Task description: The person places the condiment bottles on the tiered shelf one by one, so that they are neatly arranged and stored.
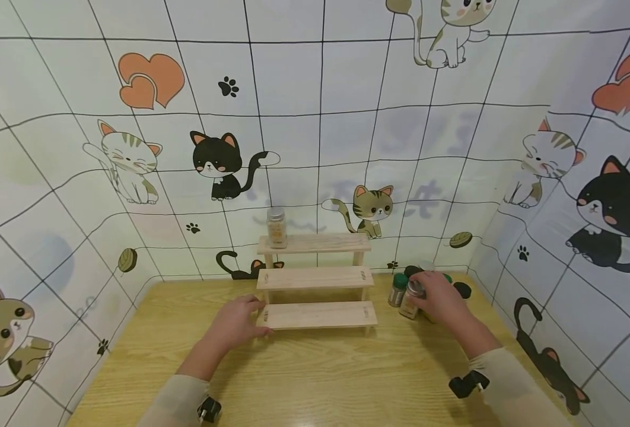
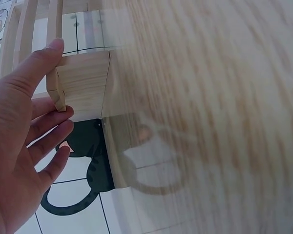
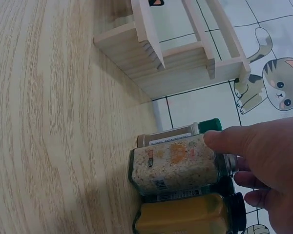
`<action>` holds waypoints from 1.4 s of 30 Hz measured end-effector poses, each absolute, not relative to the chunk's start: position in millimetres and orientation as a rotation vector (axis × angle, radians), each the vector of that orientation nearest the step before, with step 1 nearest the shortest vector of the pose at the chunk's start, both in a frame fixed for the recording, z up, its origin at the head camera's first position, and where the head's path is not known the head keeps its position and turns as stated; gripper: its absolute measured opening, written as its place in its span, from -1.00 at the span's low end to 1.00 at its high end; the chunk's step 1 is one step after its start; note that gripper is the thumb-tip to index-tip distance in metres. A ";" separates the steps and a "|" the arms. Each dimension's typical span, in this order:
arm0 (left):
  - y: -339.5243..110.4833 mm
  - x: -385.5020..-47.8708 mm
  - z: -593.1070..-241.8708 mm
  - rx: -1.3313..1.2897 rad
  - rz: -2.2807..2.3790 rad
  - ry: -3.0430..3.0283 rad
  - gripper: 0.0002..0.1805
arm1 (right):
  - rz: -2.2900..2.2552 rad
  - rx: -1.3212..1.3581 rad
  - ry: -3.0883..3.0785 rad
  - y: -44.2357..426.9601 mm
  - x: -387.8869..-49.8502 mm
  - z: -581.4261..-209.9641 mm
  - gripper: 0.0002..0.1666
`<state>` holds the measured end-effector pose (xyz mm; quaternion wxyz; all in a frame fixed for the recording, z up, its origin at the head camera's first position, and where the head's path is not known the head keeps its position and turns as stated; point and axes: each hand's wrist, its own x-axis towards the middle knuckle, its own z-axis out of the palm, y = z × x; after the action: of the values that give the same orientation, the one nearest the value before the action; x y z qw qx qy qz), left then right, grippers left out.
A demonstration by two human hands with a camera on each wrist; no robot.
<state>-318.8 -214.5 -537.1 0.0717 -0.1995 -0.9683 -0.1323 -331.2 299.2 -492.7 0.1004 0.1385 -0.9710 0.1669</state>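
A three-tier wooden shelf rack (image 1: 315, 277) stands on the table. My left hand (image 1: 236, 323) holds the left end of its lowest board (image 2: 55, 87), thumb on one face and fingers at the other. To the right of the rack, my right hand (image 1: 440, 295) pinches the upper end of a glass spice jar (image 3: 178, 163) with pale, grainy contents and a silver lid. A green-capped jar (image 1: 398, 289) is beside it. On its other side is a black-capped jar of yellow-brown powder (image 3: 183, 216). The hand partly hides the jars behind it in the head view.
One silver-lidded jar (image 1: 276, 228) stands at the left of the top tier. More capped jars, including a black lid (image 1: 461, 290), cluster around the right hand. A cat-printed sheet (image 1: 293, 136) encloses the back and sides of the wood-grain table (image 1: 315, 379).
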 end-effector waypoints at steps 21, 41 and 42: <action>-215.6 -315.5 -536.4 -0.635 -0.439 -2.878 -0.20 | 0.666 0.491 -2.776 302.2 -324.7 -496.7 -0.57; -212.8 -313.9 -533.4 -0.609 -0.461 -2.888 -0.21 | 1.187 0.560 -2.615 285.2 -323.0 -451.3 -0.58; -212.7 -313.9 -533.3 -0.607 -0.464 -2.890 -0.21 | 1.205 0.562 -2.610 283.6 -324.5 -448.1 -0.57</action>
<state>-313.9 -212.7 -533.3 0.0762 -0.2026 -0.9639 -0.1548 -324.5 283.6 -448.1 0.1059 0.1908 -0.8860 0.4091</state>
